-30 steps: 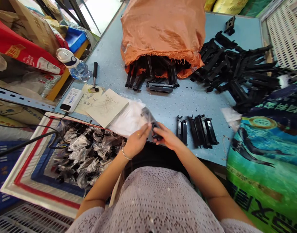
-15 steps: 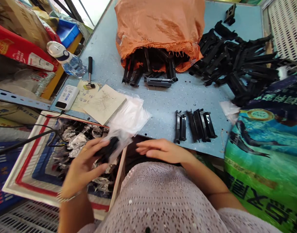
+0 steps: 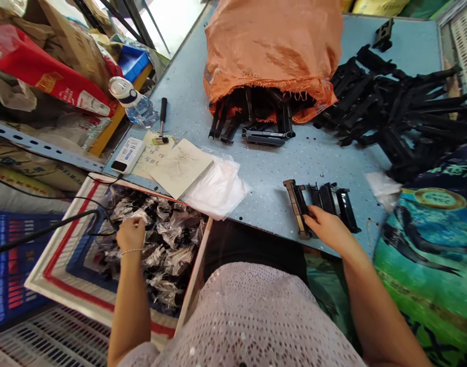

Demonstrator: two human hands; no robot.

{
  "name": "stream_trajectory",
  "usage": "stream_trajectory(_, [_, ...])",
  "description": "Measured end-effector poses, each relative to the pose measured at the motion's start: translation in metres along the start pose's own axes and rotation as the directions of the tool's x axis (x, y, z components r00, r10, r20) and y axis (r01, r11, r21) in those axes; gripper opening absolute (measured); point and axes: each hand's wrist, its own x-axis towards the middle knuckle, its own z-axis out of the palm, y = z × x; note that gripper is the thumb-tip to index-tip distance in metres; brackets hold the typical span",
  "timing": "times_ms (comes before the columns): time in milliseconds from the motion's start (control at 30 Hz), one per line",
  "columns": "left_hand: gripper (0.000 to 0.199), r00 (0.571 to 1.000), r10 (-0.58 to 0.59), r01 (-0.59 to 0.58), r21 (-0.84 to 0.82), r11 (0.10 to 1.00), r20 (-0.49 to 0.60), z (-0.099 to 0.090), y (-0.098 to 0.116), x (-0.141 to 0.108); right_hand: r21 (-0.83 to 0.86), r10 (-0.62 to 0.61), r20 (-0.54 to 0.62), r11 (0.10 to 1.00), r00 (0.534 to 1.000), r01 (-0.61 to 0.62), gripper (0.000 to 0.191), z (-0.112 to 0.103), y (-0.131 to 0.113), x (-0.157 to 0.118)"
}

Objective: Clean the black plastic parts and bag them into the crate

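Observation:
My left hand is over the white crate, its fingers curled down among several plastic-bagged black parts. Whatever is inside that grip is hidden. At the table's front edge, my right hand pinches a black plastic part, a long, narrow piece with wider ends, tilted so that its side catches brownish light. Just right of it, several similar black parts stand side by side, partly behind my fingers. A stack of clear plastic bags lies left of them on the blue table.
An orange sack spills black parts at the back. A heap of black parts lies at the right, behind a green-blue sack. A hammer, a water bottle, a white box and cardboard line the left.
My left hand has moved down into the crate, and the bagged black part is no longer visible in it. My right hand has moved right and taken hold of a black plastic part.

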Motion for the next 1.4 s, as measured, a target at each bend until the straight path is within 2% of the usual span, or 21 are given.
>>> stream_trajectory(33, [0.026,0.998,0.062,-0.063,-0.044,0.997,-0.024,0.006,0.034,-0.004,0.201,-0.031,0.008,0.979,1.0,0.028,0.035,0.003,-0.004,0.003])
stream_trajectory(67, [0.028,0.98,0.193,-0.196,-0.137,0.971,-0.041,0.014,0.071,-0.008,0.398,-0.064,0.017,0.916,0.998,0.052,0.037,0.007,-0.011,0.008])
stream_trajectory(133, [0.027,0.897,0.438,-0.434,-0.276,0.857,-0.049,0.034,0.147,-0.014,0.684,-0.127,0.046,0.727,0.991,0.062,0.041,0.018,-0.032,0.017])
stream_trajectory(200, [0.019,0.848,0.53,-0.511,-0.276,0.814,-0.009,0.054,0.207,-0.011,0.805,-0.18,0.071,0.59,0.981,0.05,0.042,0.031,-0.056,0.028])
stream_trajectory(267, [0.012,0.86,0.507,-0.473,-0.285,0.834,0.057,0.066,0.239,0.002,0.852,-0.22,0.083,0.521,0.972,0.046,0.041,0.039,-0.075,0.036])
stream_trajectory(333, [0.014,0.901,0.42,-0.348,-0.392,0.851,0.112,0.067,0.242,0.018,0.893,-0.253,0.096,0.45,0.963,0.029,0.039,0.042,-0.088,0.041])
stream_trajectory(400, [0.017,0.927,0.319,-0.147,-0.59,0.794,0.198,0.061,0.231,0.028,0.935,-0.292,0.138,0.354,0.946,-0.027,0.038,0.042,-0.098,0.043])
stream_trajectory(500, [0.028,0.887,0.277,0.143,-0.79,0.596,0.37,0.051,0.219,0.024,0.957,-0.38,0.251,0.234,0.89,-0.17,0.039,0.045,-0.118,0.047])
stream_trajectory(600, [0.031,0.856,0.311,0.231,-0.844,0.485,0.413,0.054,0.224,0.006,0.946,-0.463,0.322,0.181,0.826,-0.268,0.037,0.058,-0.143,0.058])
stream_trajectory(700, [0.024,0.916,0.293,0.115,-0.879,0.462,0.274,0.059,0.226,-0.005,0.946,-0.446,0.324,0.176,0.834,-0.274,0.034,0.071,-0.154,0.074])
stream_trajectory(767, [0.008,0.93,0.342,-0.092,-0.816,0.571,0.134,0.059,0.221,-0.005,0.951,-0.372,0.295,0.202,0.88,-0.233,0.031,0.073,-0.148,0.079])
stream_trajectory(833, [0.018,0.886,0.46,-0.32,-0.645,0.694,0.056,0.057,0.215,-0.002,0.955,-0.287,0.223,0.255,0.932,-0.15,0.027,0.068,-0.137,0.076])
stream_trajectory(900, [0.034,0.835,0.548,-0.451,-0.502,0.737,0.054,0.055,0.211,0.001,0.948,-0.278,0.172,0.308,0.945,-0.082,0.029,0.061,-0.125,0.064])
stream_trajectory(967, [0.043,0.823,0.565,-0.476,-0.476,0.739,0.054,0.053,0.212,0.001,0.934,-0.372,0.252,0.334,0.893,-0.124,0.034,0.056,-0.118,0.051])
stream_trajectory(1067, [0.052,0.813,0.582,-0.518,-0.476,0.71,-0.017,0.047,0.216,-0.008,0.863,-0.508,0.504,0.338,0.698,-0.377,0.036,0.06,-0.118,0.041])
stream_trajectory(1100, [0.054,0.788,0.613,-0.564,-0.459,0.687,-0.051,0.045,0.217,-0.016,0.837,-0.519,0.547,0.314,0.657,-0.448,0.036,0.063,-0.12,0.043])
stream_trajectory(1133, [0.057,0.745,0.662,-0.622,-0.439,0.648,-0.079,0.042,0.217,-0.024,0.824,-0.514,0.561,0.277,0.649,-0.494,0.034,0.068,-0.122,0.046])
stream_trajectory(1200, [0.064,0.622,0.776,-0.733,-0.425,0.531,-0.101,0.039,0.217,-0.046,0.857,-0.459,0.508,0.189,0.729,-0.479,0.03,0.076,-0.128,0.054])
stream_trajectory(1267, [0.071,0.514,0.852,-0.779,-0.47,0.415,-0.098,0.04,0.218,-0.067,0.934,-0.367,0.356,0.176,0.859,-0.312,0.032,0.083,-0.134,0.056])
stream_trajectory(1333, [0.072,0.479,0.875,-0.764,-0.527,0.372,-0.076,0.041,0.223,-0.08,0.948,-0.31,0.143,0.317,0.94,-0.039,0.042,0.086,-0.139,0.047])
stream_trajectory(1400, [0.067,0.482,0.874,-0.753,-0.542,0.374,-0.067,0.033,0.228,-0.087,0.838,-0.352,-0.043,0.498,0.935,0.226,0.046,0.086,-0.143,0.028])
